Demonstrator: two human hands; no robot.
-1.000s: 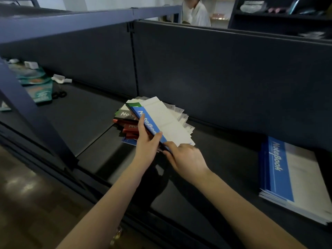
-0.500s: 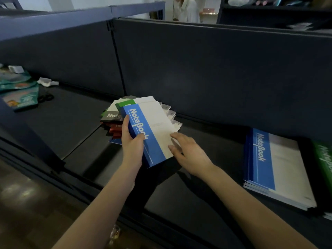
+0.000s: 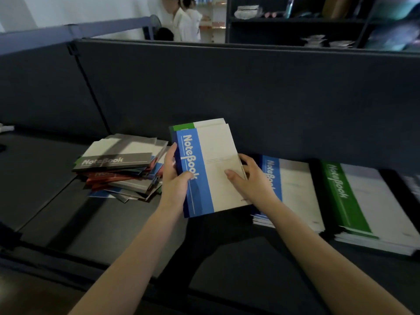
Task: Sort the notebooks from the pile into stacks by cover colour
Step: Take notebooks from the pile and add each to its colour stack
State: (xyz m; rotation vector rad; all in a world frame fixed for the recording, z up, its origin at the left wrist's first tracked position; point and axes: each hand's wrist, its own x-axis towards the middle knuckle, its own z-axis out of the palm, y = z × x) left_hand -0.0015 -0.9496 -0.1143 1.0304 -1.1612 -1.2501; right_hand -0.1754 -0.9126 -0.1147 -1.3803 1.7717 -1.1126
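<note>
I hold a blue notebook (image 3: 204, 169) above the dark shelf, with a green notebook (image 3: 181, 127) directly behind it. My left hand (image 3: 175, 178) grips the bundle's left edge, thumb on the blue stripe. My right hand (image 3: 250, 178) holds the right edge, thumb on the white cover. To the left lies the mixed pile (image 3: 122, 169), a grey notebook on top and red and blue ones below. A blue stack (image 3: 288, 189) sits just right of my hands, and a green stack (image 3: 361, 201) lies further right.
A dark partition wall (image 3: 227, 98) closes off the back of the shelf (image 3: 56, 201). At the far right edge another stack (image 3: 412, 185) shows, blurred. Beyond the partition stand a person in white (image 3: 184, 21) and dark shelving (image 3: 295, 21).
Both hands lifted the blue notebook, with the green one behind it, off the mixed pile and carried it right toward the blue stack. The view swung right, revealing the green stack.
</note>
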